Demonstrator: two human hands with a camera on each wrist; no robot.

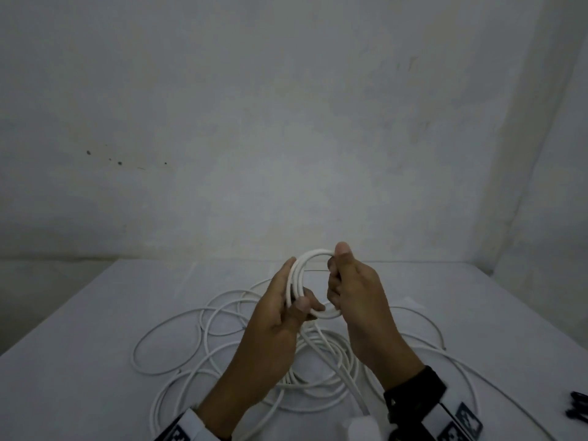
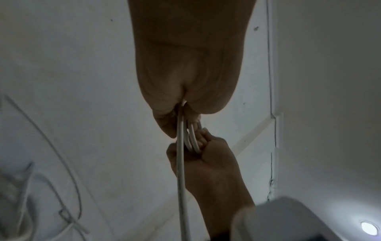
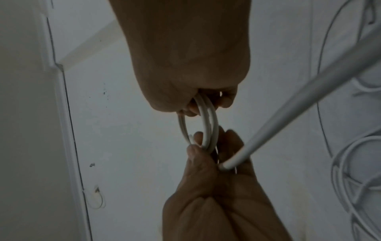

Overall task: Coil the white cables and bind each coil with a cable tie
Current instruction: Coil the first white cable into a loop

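Note:
A small coil of white cable (image 1: 297, 275) is held upright above the table between both hands. My left hand (image 1: 294, 302) holds its left side, thumb pressed over the strands and fingers lying along them. My right hand (image 1: 339, 281) grips the right side with curled fingers, thumb up on the top arc. The left wrist view shows the coil (image 2: 192, 140) running from my left hand (image 2: 181, 106) down into my right hand (image 2: 206, 156). In the right wrist view the coil (image 3: 208, 120) spans between my right hand (image 3: 195, 97) and my left hand (image 3: 206, 156).
The uncoiled length of cable (image 1: 203, 316) lies in several wide loops on the white table (image 1: 79, 329), under and around both wrists. Black cable ties (image 1: 577, 409) lie at the table's near right edge. A bare wall stands close behind the table.

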